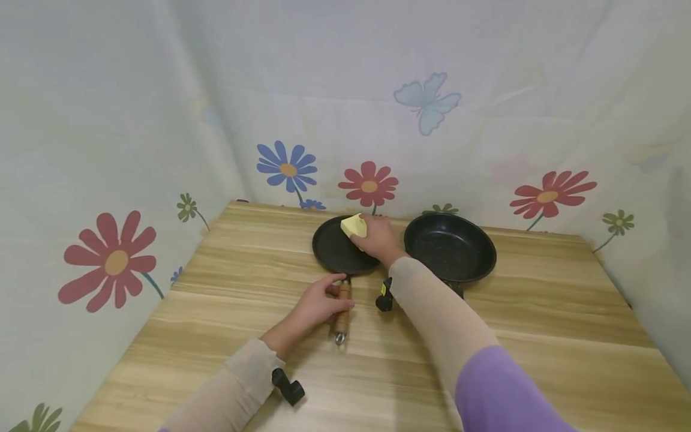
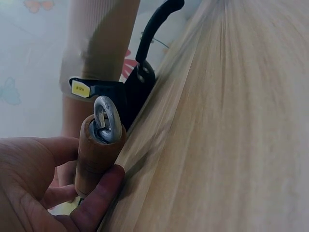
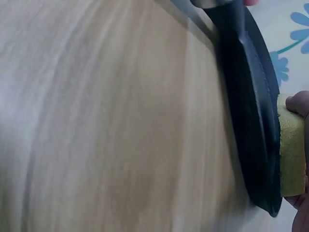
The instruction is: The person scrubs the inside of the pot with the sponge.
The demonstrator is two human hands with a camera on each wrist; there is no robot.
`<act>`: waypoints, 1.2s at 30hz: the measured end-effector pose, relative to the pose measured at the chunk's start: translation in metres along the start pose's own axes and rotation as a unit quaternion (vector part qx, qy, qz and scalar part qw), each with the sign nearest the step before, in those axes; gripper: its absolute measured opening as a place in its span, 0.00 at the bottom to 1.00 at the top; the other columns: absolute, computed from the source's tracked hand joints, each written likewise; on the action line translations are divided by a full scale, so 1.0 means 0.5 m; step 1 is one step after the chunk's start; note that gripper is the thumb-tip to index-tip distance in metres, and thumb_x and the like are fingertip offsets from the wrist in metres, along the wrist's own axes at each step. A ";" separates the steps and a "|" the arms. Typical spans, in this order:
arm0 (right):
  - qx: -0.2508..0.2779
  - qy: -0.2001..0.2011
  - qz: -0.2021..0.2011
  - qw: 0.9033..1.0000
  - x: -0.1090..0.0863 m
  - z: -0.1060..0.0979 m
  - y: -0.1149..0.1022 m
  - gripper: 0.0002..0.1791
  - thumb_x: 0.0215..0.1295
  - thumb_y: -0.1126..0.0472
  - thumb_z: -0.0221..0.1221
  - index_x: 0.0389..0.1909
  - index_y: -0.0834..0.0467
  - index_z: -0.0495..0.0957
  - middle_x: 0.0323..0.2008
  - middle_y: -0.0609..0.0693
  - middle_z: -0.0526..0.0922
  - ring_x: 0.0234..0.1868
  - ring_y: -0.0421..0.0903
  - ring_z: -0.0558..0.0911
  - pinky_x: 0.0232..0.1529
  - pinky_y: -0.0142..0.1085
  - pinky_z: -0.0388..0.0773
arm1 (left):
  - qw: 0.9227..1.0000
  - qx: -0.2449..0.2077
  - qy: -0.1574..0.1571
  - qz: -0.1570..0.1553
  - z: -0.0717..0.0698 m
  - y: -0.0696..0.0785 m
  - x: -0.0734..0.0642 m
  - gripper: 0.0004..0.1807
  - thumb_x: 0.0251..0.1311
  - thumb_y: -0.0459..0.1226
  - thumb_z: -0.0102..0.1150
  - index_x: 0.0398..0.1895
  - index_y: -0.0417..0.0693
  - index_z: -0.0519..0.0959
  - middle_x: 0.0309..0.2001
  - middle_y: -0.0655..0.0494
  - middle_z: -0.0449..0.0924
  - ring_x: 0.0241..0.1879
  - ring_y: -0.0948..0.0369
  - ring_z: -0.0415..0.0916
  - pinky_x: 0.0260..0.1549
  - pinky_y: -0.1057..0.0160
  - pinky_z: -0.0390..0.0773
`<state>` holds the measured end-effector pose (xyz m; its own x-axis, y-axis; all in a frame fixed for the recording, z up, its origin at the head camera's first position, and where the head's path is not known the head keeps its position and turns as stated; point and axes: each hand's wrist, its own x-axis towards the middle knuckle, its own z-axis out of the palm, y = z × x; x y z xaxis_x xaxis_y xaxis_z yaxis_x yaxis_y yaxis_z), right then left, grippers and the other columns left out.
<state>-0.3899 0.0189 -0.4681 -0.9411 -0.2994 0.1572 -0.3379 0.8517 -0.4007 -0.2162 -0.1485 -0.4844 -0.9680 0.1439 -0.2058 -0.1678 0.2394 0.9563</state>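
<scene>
A flat black griddle pan (image 1: pixel 336 251) with a wooden handle (image 1: pixel 343 309) lies toward the back of the table. My left hand (image 1: pixel 318 301) grips that handle, thumb and fingers on either side of it; in the left wrist view the handle's metal hanging ring (image 2: pixel 109 121) points toward the camera. My right hand (image 1: pixel 381 239) holds a yellow sponge (image 1: pixel 353 225) over the pan's right half. The right wrist view has the sponge (image 3: pixel 292 152) right against the pan's dark rim (image 3: pixel 273 193), with fingers along its outer side.
To the right stands a deeper black frying pan (image 1: pixel 450 247), its handle partly hidden by my right forearm. The wood-grain table (image 1: pixel 243 258) meets a flowered cloth backdrop (image 1: pixel 324 108) at the back and sides. Black wrist mounts (image 1: pixel 288 387) stick out from both forearms.
</scene>
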 end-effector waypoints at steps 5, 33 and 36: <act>0.005 -0.008 0.008 1.000 0.006 0.016 -0.012 0.36 0.65 0.45 0.62 0.71 0.57 0.69 0.65 0.58 0.75 0.68 0.59 0.69 0.70 0.48 0.66 | 1.000 -0.002 -0.006 0.005 -0.003 0.001 -0.003 0.40 0.55 0.32 0.74 0.72 0.46 0.69 0.50 0.39 0.73 0.31 0.54 0.81 0.23 0.58 0.85; 0.011 -0.011 -0.007 1.000 0.010 0.051 -0.072 0.36 0.65 0.43 0.61 0.70 0.56 0.69 0.62 0.58 0.78 0.64 0.62 0.73 0.64 0.53 0.72 | 1.000 -0.005 -0.001 0.024 -0.001 0.006 -0.005 0.40 0.53 0.29 0.72 0.72 0.40 0.69 0.45 0.43 0.71 0.27 0.58 0.79 0.16 0.64 0.81; 0.001 -0.011 -0.015 1.000 0.015 0.056 -0.077 0.37 0.65 0.42 0.62 0.70 0.56 0.69 0.61 0.57 0.79 0.63 0.60 0.73 0.64 0.51 0.73 | 1.000 -0.007 -0.001 0.024 -0.004 0.006 -0.003 0.40 0.52 0.29 0.73 0.72 0.40 0.70 0.45 0.44 0.70 0.29 0.58 0.79 0.17 0.63 0.81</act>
<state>-0.3843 -0.0282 -0.4768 -0.9303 -0.3350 0.1491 -0.3666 0.8409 -0.3980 -0.2154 -0.1501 -0.4810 -0.9746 0.1571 -0.1596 -0.1232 0.2192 0.9679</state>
